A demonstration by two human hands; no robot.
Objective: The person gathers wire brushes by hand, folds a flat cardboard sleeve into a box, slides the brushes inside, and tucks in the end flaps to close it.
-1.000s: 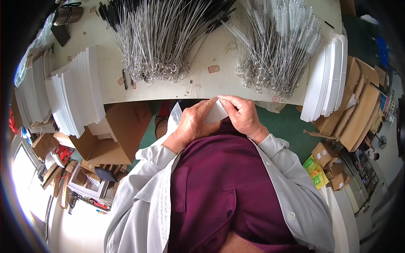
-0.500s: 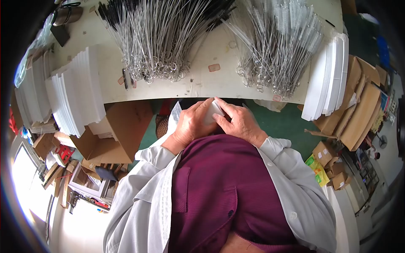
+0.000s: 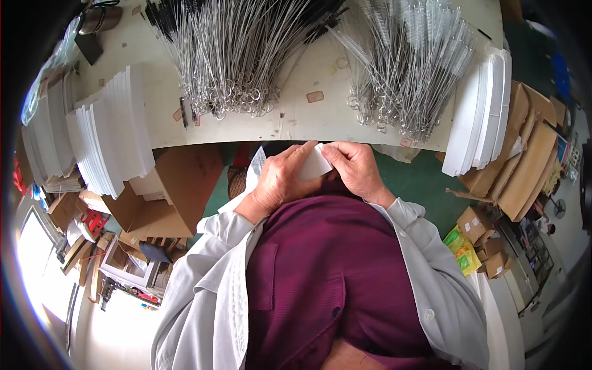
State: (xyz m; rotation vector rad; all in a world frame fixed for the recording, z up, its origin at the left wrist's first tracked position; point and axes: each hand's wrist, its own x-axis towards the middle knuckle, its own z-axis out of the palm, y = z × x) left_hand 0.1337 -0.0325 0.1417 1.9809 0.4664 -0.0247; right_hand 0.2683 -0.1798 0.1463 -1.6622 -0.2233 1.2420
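Note:
Just below the table's front edge, a small white box (image 3: 316, 164) sits between my two hands, its far end partly covered by fingers. My left hand (image 3: 279, 180) is wrapped along its left side. With thumb and bent fingers, my right hand (image 3: 357, 171) pinches the box's upper right corner. On the table beyond lie a bundle of wire brushes with black bristles (image 3: 228, 58) and another bundle with clear bristles (image 3: 413, 68). Their looped wire ends point toward me.
Stacks of flat white cartons stand at the left (image 3: 114, 132) and the right (image 3: 478, 114) of the white table (image 3: 246, 132). An open cardboard box (image 3: 188, 185) is below on the left. Folded brown cardboard (image 3: 527, 151) leans at the right.
My right hand has shifted slightly right and curled, going from extended fingers over the box to a pinch at its corner. More of the white surface now shows. My left hand stays nearly in place.

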